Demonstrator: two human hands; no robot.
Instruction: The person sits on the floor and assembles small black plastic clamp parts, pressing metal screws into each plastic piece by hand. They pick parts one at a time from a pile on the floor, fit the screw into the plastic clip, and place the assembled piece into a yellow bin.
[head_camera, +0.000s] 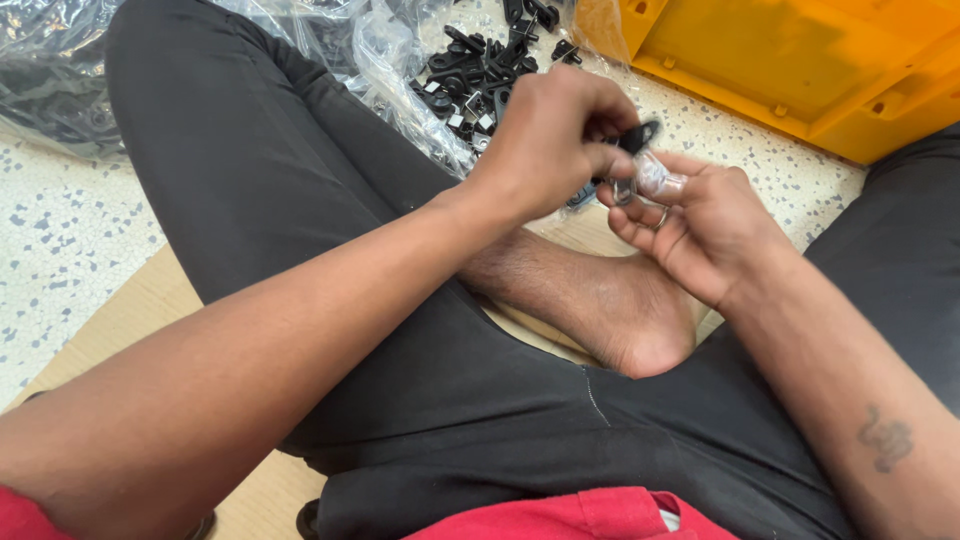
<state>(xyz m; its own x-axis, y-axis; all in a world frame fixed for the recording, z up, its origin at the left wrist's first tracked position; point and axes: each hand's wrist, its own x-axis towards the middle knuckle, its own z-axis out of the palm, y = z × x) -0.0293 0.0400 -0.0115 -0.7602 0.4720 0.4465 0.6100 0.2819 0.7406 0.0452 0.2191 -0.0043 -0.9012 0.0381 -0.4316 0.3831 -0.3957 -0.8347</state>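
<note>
Small clip (640, 135) pinched in left hand (550, 140): black plastic, slightly glossy. Ring (622, 190) below it: thin bright metal. Right hand (700, 225) cups a small clear plastic piece (660, 180), shiny. Heap of loose parts (480, 70): same black plastic, some with pale metal bits. Bag (390, 50) around them: thin clear film, crinkled, glossy. Crate (800, 60): yellow moulded plastic, smooth, matt. Floor (60, 230): speckled terrazzo, polished. Trousers (300, 200): black matt cloth. Board (150, 300) underneath: pale, cardboard-like.

One head-worn view looks steeply down, close over the crossed legs (330, 250). Both hands meet just right of centre; the floor (60, 220) lies far left, a yellow crate (800, 70) far right.
</note>
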